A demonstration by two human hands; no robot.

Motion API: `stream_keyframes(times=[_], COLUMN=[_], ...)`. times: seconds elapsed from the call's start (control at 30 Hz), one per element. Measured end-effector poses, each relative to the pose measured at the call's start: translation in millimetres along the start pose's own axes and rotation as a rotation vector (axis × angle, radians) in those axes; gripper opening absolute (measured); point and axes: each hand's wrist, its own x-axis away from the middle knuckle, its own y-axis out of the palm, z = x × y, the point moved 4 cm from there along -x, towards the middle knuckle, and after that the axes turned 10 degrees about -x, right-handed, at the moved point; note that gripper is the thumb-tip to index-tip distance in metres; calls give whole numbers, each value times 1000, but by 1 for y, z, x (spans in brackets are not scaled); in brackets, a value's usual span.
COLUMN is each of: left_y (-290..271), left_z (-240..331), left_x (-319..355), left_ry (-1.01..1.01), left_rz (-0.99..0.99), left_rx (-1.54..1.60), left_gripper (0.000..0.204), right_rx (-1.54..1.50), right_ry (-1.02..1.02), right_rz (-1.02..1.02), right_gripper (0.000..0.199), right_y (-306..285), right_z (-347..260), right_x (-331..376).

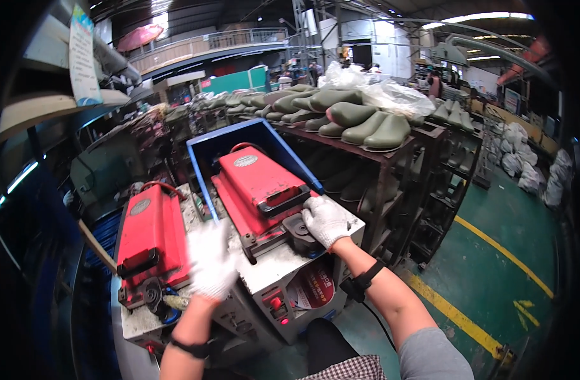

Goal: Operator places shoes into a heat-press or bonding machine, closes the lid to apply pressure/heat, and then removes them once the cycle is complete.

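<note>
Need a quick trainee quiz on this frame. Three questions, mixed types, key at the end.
1. Which hand is nearer the black handle of the right-side red cover?
A) left
B) right
C) both equally near

2. True or false: the left hand is bare.

3. Fill in the missing word: the lines painted on the green floor are ____.

Key:
1. B: the right hand is at the cover's front end, close to the handle.
2. False: the left hand, though blurred, is gloved in white.
3. Yellow.
</note>
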Motion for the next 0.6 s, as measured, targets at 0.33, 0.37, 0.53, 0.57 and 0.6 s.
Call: stream_keyframes(times=[0.33, 0.37, 0.53, 0.57, 0.6], left_y=[-84, -83, -67, -65, -64], left_z=[-175, -180, -189, -189, -190], left_x=[59, 56, 35, 34, 35], left_ry=[-278, -339, -517, -538, -539], left_rz=[-155, -207, -638, -646, -680], left_rx=[-299, -196, 37, 62, 64], left_gripper=[26, 29, 49, 50, 50], right_rx=[72, 85, 148, 142, 143], right_ry=[172, 187, 217, 227, 237], right_rz=[-168, -187, -283, -281, -280], right_gripper=[31, 33, 41, 42, 42], right_y=[12, 13, 13, 12, 10], right_z=[4, 5, 6, 5, 3], right_x=[-7, -7, -8, -7, -7])
